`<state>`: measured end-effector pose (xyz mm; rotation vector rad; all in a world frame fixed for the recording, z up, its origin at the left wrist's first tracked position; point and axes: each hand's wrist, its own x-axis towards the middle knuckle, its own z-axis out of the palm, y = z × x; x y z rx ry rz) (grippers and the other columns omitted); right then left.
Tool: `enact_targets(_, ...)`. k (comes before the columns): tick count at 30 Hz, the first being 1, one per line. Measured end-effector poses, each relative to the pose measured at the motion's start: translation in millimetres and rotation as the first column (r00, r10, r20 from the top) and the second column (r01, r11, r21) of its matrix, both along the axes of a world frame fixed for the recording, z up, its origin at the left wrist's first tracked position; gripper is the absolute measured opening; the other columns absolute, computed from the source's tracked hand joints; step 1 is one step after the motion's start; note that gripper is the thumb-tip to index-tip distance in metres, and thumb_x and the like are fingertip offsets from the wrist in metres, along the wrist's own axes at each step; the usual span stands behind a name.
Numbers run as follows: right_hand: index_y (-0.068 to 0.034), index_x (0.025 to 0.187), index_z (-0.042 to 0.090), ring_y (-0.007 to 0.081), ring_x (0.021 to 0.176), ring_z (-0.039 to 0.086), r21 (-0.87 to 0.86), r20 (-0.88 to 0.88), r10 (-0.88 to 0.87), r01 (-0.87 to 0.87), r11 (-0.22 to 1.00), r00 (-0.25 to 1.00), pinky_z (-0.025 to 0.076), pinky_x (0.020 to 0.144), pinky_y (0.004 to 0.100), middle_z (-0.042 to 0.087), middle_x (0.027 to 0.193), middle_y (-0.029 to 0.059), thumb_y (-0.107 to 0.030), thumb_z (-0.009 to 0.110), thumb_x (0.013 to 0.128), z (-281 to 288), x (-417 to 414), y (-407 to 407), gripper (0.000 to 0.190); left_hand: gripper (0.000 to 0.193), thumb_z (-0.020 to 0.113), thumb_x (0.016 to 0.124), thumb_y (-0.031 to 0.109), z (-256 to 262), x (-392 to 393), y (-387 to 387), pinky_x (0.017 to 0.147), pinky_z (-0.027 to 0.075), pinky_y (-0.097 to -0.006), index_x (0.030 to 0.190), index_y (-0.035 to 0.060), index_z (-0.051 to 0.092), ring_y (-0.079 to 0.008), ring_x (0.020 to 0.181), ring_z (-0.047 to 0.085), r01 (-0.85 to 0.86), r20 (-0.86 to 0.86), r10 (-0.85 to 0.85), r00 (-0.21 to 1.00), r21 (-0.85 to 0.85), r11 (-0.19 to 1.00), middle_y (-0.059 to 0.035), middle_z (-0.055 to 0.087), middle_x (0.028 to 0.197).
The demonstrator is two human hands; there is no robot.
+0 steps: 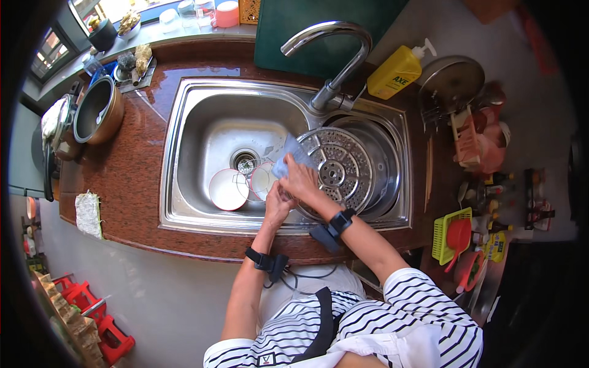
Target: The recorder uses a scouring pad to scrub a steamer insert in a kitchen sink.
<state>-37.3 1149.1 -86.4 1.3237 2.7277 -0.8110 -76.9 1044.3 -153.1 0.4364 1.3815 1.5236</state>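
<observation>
Over the sink (pixel 171 152), my left hand (pixel 279 204) is closed on a thin wire rack (pixel 235 187). My right hand (pixel 301 181) grips a light blue cloth (pixel 294 147) just above it, close against the left fingers. Beneath the wire rack, a white bowl with a red rim (pixel 228 191) rests in the left basin, with a second red-rimmed bowl (pixel 260 178) beside it, partly hidden by the hands. A perforated metal steamer tray (pixel 359 172) leans under my right wrist. Behind it a metal pot (pixel 390 161) fills the right basin.
A chrome faucet (pixel 329 94) arches behind the basins, near a yellow AXE pump bottle (pixel 393 73). A brown pot (pixel 108 119) and a pale scrubbing pad (pixel 88 214) sit on the left counter. On the right are a glass lid (pixel 453 80) and a green basket (pixel 439 239).
</observation>
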Motion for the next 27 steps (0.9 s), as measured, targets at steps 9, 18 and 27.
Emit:
enact_targets(9,-0.007,0.096,0.05,0.0444,0.069,0.058,0.105,-0.087,0.063,-0.053,0.993,0.994,0.044,0.064,0.0546,0.06,0.074,0.0245,-0.018,0.054,0.076,-12,14,13,0.023,0.041,0.069,0.062,-0.003,-6,-2,0,0.059,0.041,-0.0215,0.096,0.0015,0.046,-0.0067,0.066,0.046,0.033,-0.148,-0.034,0.988,-0.008,0.999,-0.0009,0.052,0.081)
enact_targets(18,-0.006,0.093,0.053,0.0441,0.075,0.058,0.137,0.015,0.08,-0.081,0.987,0.997,0.045,0.067,0.0538,0.06,0.077,0.0257,-0.018,0.055,0.077,-14,13,19,0.021,0.045,0.068,0.062,-0.006,10,-4,-1,0.057,0.038,-0.019,0.1,0.0023,0.045,-0.0047,0.062,0.04,0.063,-0.005,-0.063,0.998,-0.049,0.997,0.0033,0.045,0.077)
enact_targets(27,-0.004,0.091,0.052,0.0449,0.074,0.058,0.164,-0.067,0.065,-0.053,0.985,0.996,0.045,0.067,0.0532,0.059,0.077,0.0267,-0.016,0.055,0.076,-12,8,22,0.019,0.042,0.064,0.067,-0.01,3,-4,-1,0.054,0.043,-0.0185,0.101,0.0033,0.042,-0.004,0.062,0.049,0.076,-0.022,-0.076,0.997,0.003,0.997,0.0006,0.052,0.08)
